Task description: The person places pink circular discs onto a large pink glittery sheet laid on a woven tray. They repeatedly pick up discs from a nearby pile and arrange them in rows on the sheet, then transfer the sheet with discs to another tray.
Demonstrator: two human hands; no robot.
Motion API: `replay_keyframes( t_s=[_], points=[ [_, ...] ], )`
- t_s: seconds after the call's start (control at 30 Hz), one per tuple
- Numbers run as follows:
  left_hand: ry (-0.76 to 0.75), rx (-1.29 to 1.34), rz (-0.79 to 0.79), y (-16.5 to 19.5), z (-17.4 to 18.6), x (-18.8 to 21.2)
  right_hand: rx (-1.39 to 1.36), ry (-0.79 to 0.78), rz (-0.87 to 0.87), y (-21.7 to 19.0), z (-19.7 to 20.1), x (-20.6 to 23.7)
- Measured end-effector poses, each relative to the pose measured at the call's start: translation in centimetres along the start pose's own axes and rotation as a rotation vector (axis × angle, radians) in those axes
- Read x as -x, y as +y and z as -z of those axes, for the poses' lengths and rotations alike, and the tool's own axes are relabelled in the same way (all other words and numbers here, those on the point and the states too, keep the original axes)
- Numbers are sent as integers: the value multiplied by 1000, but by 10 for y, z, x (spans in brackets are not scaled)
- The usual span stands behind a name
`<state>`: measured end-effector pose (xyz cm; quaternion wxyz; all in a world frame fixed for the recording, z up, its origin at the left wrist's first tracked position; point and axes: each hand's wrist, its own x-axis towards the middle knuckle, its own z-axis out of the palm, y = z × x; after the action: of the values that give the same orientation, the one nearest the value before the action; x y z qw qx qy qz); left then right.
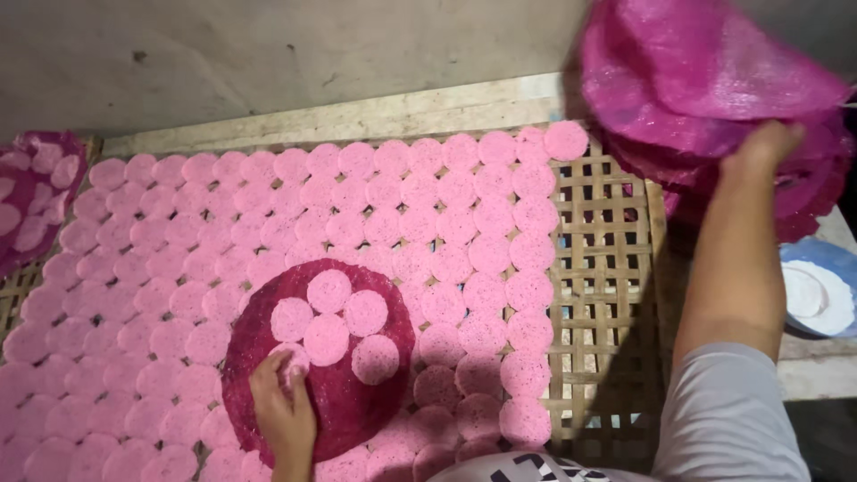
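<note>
A dark magenta woven round mat (344, 397) lies on top of rows of pale pink round discs (420, 223) that cover a woven bamboo rack (607, 268). Several pink discs (328, 290) sit on the mat. My left hand (284, 406) rests at the mat's near edge, fingers pinching one pink disc (293, 359). My right hand (763, 147) is stretched out to the far right, gripping the lower edge of a stack of magenta mesh mats (696, 80).
A blue bowl with white contents (817, 290) stands at the right edge. Another magenta mat carrying pink discs (36, 196) lies at the far left. Behind the rack runs a wooden ledge (357, 116) and a grey wall.
</note>
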<state>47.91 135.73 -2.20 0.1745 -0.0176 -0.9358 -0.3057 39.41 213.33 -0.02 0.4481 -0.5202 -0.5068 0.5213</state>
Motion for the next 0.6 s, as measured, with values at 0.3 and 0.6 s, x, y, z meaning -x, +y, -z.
replay_keyframes(
  t_s=[0.3,0.6],
  points=[
    [23,58,-73,13,10,-8,-187,34,-183,3,5,20],
    [131,-156,-29,-55,29,-51,418,-442,265,100,2,117]
  ],
)
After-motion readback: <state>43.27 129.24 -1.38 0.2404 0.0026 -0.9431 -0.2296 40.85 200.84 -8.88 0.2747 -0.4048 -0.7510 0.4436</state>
